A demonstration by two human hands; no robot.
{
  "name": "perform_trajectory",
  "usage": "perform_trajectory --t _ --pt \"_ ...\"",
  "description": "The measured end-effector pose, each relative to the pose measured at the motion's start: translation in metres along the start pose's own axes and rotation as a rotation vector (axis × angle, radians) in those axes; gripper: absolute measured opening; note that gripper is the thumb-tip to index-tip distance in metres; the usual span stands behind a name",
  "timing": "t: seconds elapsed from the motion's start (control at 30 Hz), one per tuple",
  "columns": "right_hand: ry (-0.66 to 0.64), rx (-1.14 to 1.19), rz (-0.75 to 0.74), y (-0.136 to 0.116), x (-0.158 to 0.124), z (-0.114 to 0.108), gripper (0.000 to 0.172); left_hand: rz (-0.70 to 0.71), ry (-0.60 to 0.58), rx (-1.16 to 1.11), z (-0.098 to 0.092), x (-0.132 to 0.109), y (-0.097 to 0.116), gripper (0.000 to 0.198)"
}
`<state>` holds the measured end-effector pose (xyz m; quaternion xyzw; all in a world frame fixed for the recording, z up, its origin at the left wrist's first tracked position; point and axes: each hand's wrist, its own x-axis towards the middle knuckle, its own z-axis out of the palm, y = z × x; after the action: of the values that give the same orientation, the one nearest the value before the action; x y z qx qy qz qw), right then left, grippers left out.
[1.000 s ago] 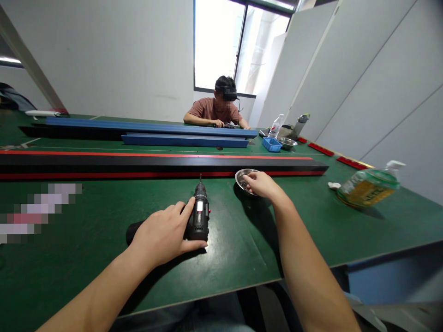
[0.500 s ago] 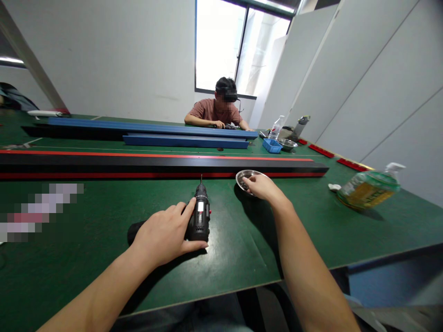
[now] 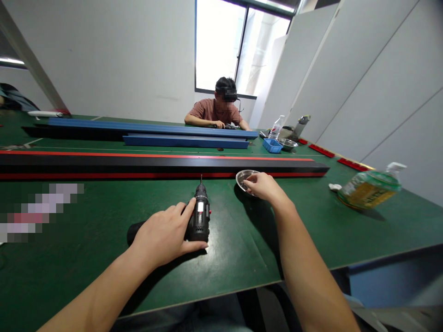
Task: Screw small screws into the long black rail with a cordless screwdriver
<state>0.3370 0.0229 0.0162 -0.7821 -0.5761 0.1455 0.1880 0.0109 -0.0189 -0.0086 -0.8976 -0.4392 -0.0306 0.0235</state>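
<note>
A black cordless drill lies on its side on the green table, its bit pointing away from me at the long black-and-red bar. My left hand is wrapped over the drill, thumb at its rear end. To the right stands a round metal bowl holding small dark pieces. My right hand reaches over the bowl's right side, fingertips pinched together down inside it. What those fingertips hold, if anything, is too small to make out.
Blue bars lie beyond the black-and-red one. Across the table sits a person, near a blue basket and a second metal bowl. A large plastic bottle lies at right, red strips behind it.
My right hand has shifted slightly within the bowl, its fingers drawing back a little toward me. The left hand and the drill stay where they were.
</note>
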Motion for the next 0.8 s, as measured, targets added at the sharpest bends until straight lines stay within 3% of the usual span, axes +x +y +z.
perform_trajectory --t 0.3,0.47,0.8 --pt "-0.024 0.01 -0.058 0.006 0.004 0.002 0.023 -0.008 -0.015 -0.012 0.002 0.0 -0.001 0.104" --pt "0.009 -0.101 -0.015 0.014 0.009 0.006 0.031 0.008 0.012 -0.001 0.003 0.0 -0.001 0.103" --pt "-0.092 -0.067 0.046 0.022 0.017 0.008 0.02 0.018 0.019 0.014 0.002 0.0 -0.002 0.103"
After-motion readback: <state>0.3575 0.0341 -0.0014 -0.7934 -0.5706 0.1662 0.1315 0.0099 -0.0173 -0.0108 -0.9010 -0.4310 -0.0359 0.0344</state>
